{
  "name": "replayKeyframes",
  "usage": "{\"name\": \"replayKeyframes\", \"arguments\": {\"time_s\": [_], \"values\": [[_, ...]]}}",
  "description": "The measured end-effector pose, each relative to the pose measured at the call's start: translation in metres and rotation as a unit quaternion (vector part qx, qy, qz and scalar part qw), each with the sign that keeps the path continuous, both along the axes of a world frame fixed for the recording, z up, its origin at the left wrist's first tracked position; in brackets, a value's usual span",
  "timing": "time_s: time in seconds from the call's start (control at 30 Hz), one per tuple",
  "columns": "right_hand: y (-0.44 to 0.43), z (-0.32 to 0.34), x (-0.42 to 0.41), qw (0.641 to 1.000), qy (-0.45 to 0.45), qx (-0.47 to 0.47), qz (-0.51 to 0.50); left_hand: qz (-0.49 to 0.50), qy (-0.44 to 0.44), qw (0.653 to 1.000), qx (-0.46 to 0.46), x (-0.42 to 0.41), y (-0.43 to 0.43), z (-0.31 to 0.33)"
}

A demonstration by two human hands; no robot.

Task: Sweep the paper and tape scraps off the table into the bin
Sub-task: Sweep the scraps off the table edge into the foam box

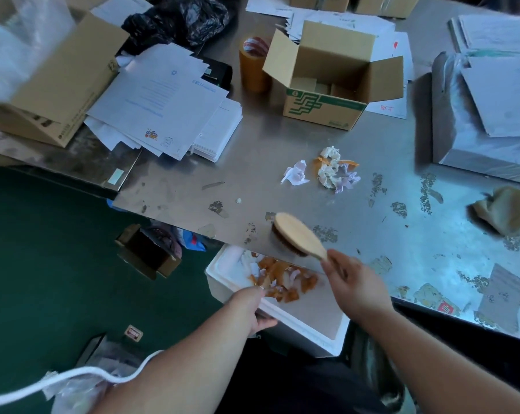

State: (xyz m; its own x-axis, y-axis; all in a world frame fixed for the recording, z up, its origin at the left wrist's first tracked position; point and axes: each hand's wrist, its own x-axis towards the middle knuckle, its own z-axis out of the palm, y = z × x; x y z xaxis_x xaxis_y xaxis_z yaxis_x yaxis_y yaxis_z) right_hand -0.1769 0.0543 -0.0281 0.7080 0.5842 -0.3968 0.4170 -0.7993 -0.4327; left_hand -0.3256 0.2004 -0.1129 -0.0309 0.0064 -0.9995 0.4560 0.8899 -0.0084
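My right hand (353, 282) grips the handle of a wooden brush (297, 234), whose bristles rest on the metal table (178, 186) near its front edge. Just below that edge my left hand (254, 306) holds the rim of a white foam bin (336, 339). Several brown tape and white paper scraps (282, 279) lie inside the bin. Farther back on the table sit a crumpled white paper scrap (296, 173) and a clump of paper and orange tape scraps (336, 170).
An open cardboard box (327, 109), a roll of brown tape (252, 67), stacks of papers (163, 100) and a large flat carton (58, 85) crowd the back. Wrapped paper stacks (492, 115) and a brown rag (506, 210) are at the right. Boxes (148, 252) lie on the green floor.
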Motion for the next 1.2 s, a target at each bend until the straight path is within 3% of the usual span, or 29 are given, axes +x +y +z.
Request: {"name": "replayKeyframes", "arguments": {"time_s": [0.23,0.57,0.77,1.2], "values": [[0.059,0.006,0.068,0.996,-0.050,0.053,-0.048,-0.012,0.015,1.000,0.004,-0.007,0.000,0.006],[0.099,0.003,0.122,0.996,-0.075,-0.027,0.045,-0.026,0.023,0.999,0.018,-0.002,-0.001,0.012],[0.096,-0.007,0.120,0.994,-0.009,-0.076,0.082,-0.021,0.042,0.999,0.008,0.002,-0.002,0.018],[0.001,-0.009,0.061,0.985,0.114,-0.047,0.119,0.010,0.031,0.999,0.003,0.021,-0.017,0.016]]}}
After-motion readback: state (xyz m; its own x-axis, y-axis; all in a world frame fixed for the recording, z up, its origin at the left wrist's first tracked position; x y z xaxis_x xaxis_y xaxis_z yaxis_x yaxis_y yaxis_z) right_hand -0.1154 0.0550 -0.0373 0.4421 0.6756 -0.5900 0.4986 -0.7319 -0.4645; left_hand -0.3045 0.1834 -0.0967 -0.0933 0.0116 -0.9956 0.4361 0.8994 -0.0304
